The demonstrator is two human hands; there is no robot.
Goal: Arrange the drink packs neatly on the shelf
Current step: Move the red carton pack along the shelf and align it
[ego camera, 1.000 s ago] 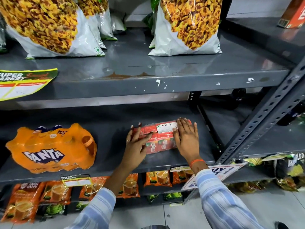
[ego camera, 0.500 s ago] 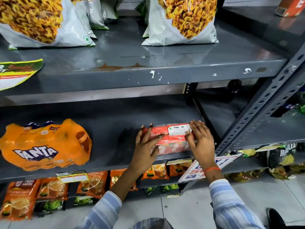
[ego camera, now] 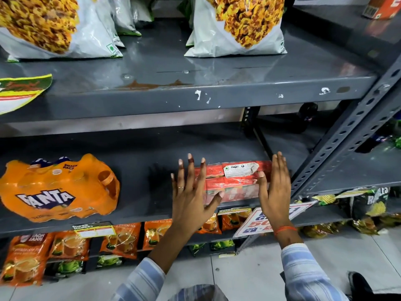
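Nearest the camera, two striped sleeves reach up from the tiled floor toward the middle shelf [ego camera: 134,205]. The left hand [ego camera: 191,198] is spread wide with fingers splayed, its thumb touching the front left corner of the red juice-carton pack [ego camera: 234,181]; the right hand [ego camera: 274,187] is flat, fingers straight and together, set against the pack's right end. Neither grips anything: the palms bracket the pack from both sides, which looks like squaring it up and nudging it rather than lifting it. The pack lies flat near the shelf's front edge, at the right end of this bay, its white label facing up.

Well apart to the left on the same shelf lies the orange Fanta multipack [ego camera: 58,190], on its side and skewed, so it probably wants straightening next. Bare shelf lies between the two packs. Just right of the right hand stands the perforated steel upright [ego camera: 347,135], which limits any push rightward. A price sign [ego camera: 256,222] hangs from the shelf edge below the pack.

Under this shelf hang orange tea pouches [ego camera: 121,240]. Above and farther back, the upper shelf [ego camera: 217,92] carries large snack bags [ego camera: 238,25], clear of the work
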